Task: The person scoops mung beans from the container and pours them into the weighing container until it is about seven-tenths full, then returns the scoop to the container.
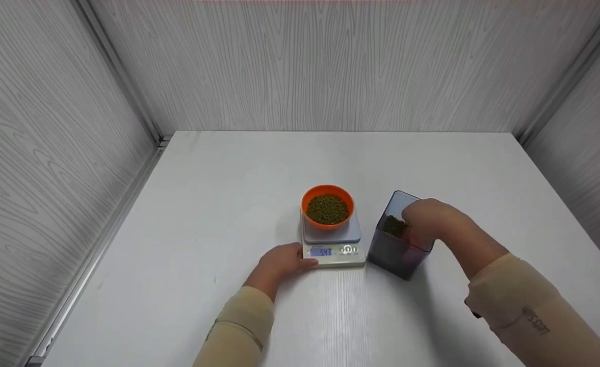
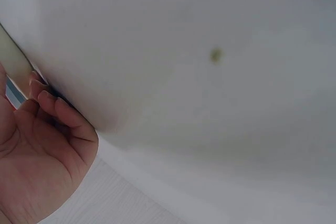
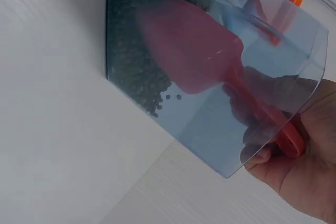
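Note:
My right hand [image 1: 429, 216] reaches into a clear, tinted plastic container [image 1: 392, 257] to the right of the scale. It grips the handle of a red scoop [image 3: 191, 45], seen through the wall in the right wrist view. The scoop's blade lies among small green beans [image 3: 134, 69] near the container's bottom. My left hand [image 1: 282, 260] holds the front left corner of a white kitchen scale [image 1: 338, 263], thumb on the front edge and fingers at the side. On its platform stands an orange bowl [image 1: 325, 226] of green beans [image 1: 327, 209]. The lit display [image 1: 322, 252] reads about 543.
A white table [image 1: 228, 178] carries the scale and container, which stand close together. Grey wood-grain panels [image 1: 300, 66] enclose it at the back and both sides. In the left wrist view, a small greenish speck [image 2: 216, 55] shows on the white surface.

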`<state>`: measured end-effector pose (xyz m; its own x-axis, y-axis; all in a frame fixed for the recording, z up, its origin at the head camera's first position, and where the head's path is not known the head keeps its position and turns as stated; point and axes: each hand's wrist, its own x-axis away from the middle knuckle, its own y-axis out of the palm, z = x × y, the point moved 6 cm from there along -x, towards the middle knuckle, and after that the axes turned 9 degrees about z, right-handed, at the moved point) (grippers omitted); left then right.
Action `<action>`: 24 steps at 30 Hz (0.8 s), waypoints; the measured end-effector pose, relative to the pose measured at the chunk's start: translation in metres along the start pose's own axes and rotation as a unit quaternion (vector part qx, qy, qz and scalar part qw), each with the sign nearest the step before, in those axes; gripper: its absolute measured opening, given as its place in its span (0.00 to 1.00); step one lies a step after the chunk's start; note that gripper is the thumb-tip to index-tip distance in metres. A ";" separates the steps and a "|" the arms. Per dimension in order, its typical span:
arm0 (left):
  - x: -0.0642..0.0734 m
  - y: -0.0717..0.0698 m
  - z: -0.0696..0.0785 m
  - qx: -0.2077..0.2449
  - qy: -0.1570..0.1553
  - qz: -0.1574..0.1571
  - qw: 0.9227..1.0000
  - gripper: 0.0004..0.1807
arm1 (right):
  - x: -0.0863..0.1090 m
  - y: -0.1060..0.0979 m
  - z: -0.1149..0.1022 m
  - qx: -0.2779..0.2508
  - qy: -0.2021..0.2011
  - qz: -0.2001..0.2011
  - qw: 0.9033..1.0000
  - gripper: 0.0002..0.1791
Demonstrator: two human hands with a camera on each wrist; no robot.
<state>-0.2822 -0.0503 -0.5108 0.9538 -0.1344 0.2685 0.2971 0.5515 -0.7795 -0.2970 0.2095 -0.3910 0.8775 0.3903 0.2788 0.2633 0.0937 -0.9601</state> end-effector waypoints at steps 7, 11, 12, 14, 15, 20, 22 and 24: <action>-0.001 0.000 -0.001 -0.011 0.004 0.004 1.000 0.25 | 0.000 0.003 0.009 -0.093 0.009 0.027 0.995 0.03; -0.002 0.001 -0.002 -0.016 0.001 0.004 1.000 0.25 | -0.001 0.007 0.014 -0.104 0.011 0.031 0.994 0.01; -0.003 0.002 -0.002 -0.014 -0.001 0.003 1.000 0.26 | -0.001 0.008 0.015 -0.106 0.011 0.029 0.994 0.01; -0.004 0.002 -0.002 -0.010 -0.002 0.002 1.000 0.26 | -0.001 0.009 0.016 -0.112 0.012 0.027 0.993 0.01; -0.004 0.002 -0.002 -0.009 -0.003 0.001 1.000 0.27 | -0.002 0.010 0.016 -0.115 0.012 0.027 0.993 0.02; -0.003 0.001 -0.001 -0.007 -0.007 0.000 1.000 0.28 | -0.004 0.014 0.016 -0.122 0.012 0.042 0.992 0.02; -0.003 0.001 -0.001 -0.005 -0.010 -0.001 1.000 0.28 | -0.004 0.016 0.016 -0.121 0.012 0.051 0.991 0.03; -0.002 0.002 -0.001 0.001 -0.013 -0.003 1.000 0.28 | -0.004 0.017 0.015 -0.116 0.012 0.059 0.991 0.04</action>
<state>-0.2835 -0.0504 -0.5133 0.9508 -0.1154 0.2875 0.3020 0.5524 -0.7770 -0.3018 0.2236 -0.4085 0.9162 0.3636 0.1682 0.2414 -0.1661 -0.9561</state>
